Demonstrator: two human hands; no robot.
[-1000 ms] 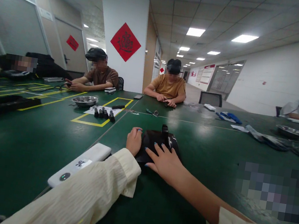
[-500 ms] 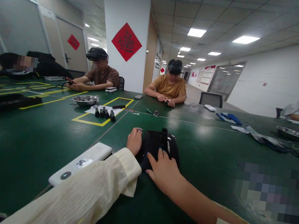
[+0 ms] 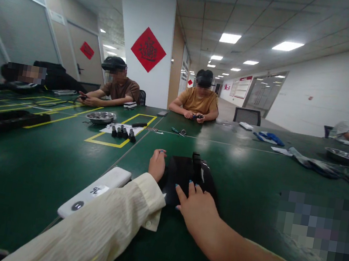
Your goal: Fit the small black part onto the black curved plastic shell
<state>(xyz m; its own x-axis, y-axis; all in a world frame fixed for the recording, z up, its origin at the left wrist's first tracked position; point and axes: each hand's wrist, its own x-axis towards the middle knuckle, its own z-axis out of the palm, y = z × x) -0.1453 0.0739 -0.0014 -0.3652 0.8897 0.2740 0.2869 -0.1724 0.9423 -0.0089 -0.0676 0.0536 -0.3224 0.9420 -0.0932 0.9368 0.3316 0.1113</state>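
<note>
A black glossy object (image 3: 179,173) with a dark strap-like piece (image 3: 196,165) standing up near its far side lies on the table in front of me; I cannot make out its kind. My right hand (image 3: 200,209) rests on its near right part, fingers spread and blue nails showing. At its left edge is my left hand (image 3: 157,165), its fingers curled and partly hidden. Whether it grips the edge or anything else does not show. Just left of my left sleeve lies a white power bank (image 3: 108,182) marked with a number and a small round display.
Across the green table (image 3: 239,180) sit several people, two with black headsets. Short black cylinders (image 3: 124,132) lie on paper by a metal bowl (image 3: 101,117) at the yellow tape. Pliers (image 3: 178,131) lie farther off. Cloths (image 3: 313,163) and another bowl (image 3: 342,156) are at right.
My right hand has slid a little to the right and nearer. The black object's strap and right side have shifted rightward. My left hand has barely moved.
</note>
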